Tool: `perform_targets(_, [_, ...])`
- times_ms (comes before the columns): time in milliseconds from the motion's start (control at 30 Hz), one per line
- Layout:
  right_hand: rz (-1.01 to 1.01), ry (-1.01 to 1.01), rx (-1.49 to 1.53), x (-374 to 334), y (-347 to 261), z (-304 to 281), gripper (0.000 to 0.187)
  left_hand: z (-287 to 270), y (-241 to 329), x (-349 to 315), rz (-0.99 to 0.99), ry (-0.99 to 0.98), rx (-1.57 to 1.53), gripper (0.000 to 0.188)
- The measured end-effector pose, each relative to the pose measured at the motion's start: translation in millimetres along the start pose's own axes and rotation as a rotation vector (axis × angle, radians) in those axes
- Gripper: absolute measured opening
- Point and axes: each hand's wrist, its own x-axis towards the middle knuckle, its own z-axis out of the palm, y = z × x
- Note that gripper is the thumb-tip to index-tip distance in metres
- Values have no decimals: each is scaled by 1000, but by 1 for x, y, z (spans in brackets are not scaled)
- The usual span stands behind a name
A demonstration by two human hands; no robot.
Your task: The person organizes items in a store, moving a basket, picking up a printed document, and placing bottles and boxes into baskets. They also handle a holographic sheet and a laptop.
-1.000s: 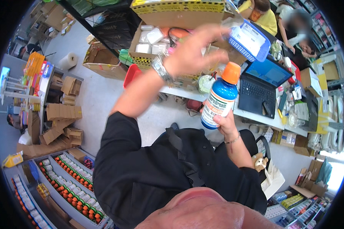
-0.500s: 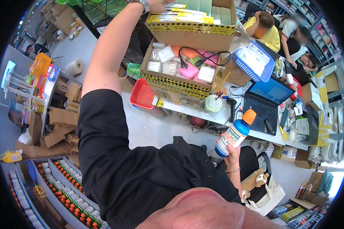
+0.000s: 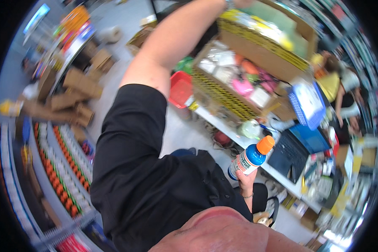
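In my right hand (image 3: pixel 246 179) is a blue bottle (image 3: pixel 251 158) with an orange cap and a white label, held tilted, its cap pointing up and to the right. The fingers wrap round its lower part. My left arm stretches up to the top edge, where my left hand (image 3: pixel 242 3) is cut off and blurred, so its fingers do not show. It is at the upper cardboard box (image 3: pixel 264 45), which contains pale green and yellow-edged packs. Below that box, a second carton (image 3: pixel 227 94) holds white, pink and orange wrapped items.
A laptop (image 3: pixel 296 147) and a blue basket (image 3: pixel 308 103) stand on the table to the right. A red basket (image 3: pixel 181 90) is beside the cartons. Shelves of orange-capped bottles (image 3: pixel 56 172) line the lower left. Folded cardboard (image 3: pixel 73 98) lies at left. People sit at upper right.
My view has swung, so the cartons and my left arm sit farther right in the picture, and everything is blurrier. The bottle stays in my right hand.
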Motion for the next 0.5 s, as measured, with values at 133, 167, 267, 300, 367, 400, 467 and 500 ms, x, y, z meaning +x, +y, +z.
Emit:
perform_targets(133, [131,-204,-183,47,17,39,61,-53,36,-111,95,211,-320,21])
perform_targets(167, [29,-273,-315,61,28,47,65,-68,49,-145,-79,85,-465,20])
perform_targets(267, [-36,-372,-423,95,44,113,67,-96,28,-243,-218,88,-777,24])
perform_targets(300, [-38,-441,-424,109,53,138,67,-103,8,-278,-252,101,-792,22])
perform_targets(367, [-41,-562,-422,137,76,193,67,-123,-30,-346,-436,196,-796,25])
perform_targets(400, [-34,-628,-415,152,91,219,66,-132,-49,-377,-494,256,-843,23])
perform_targets(467, [64,-698,-297,178,113,292,64,-163,-97,-440,-650,283,-890,20])
perform_targets(500, [119,-730,-230,189,125,333,62,-180,-119,-473,-724,302,-868,20])
